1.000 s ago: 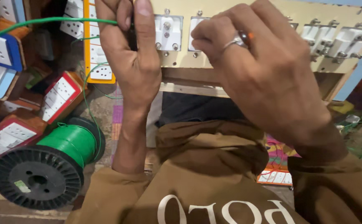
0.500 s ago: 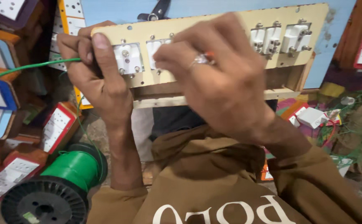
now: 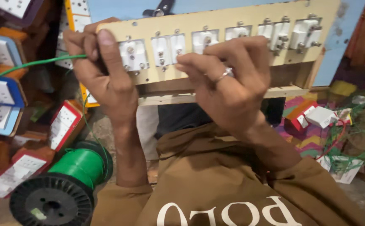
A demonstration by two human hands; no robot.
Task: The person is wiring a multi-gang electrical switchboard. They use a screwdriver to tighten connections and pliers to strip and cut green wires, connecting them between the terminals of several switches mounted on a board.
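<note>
a wooden switch board (image 3: 232, 21) is held across the upper middle of the frame. its left end is gripped by the left hand (image 3: 105, 75), closed also on a green wire (image 3: 32, 65). the right hand (image 3: 228, 86) is curled, fingertips pinched at a white socket (image 3: 167, 48); what is pinched cannot be told. a green wire spool (image 3: 65, 180) is seen lower left.

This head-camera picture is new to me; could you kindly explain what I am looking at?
The camera sits on a person's head and looks down at their own two bare hands. The left hand grips the end of a tan board fitted with white switches and sockets, and pinches a green wire. The right hand, wearing a ring, is closed at the board's middle; what its fingers hold is hidden. Below left lies a spool of green wire, with boxed switch plates stacked around.
</note>
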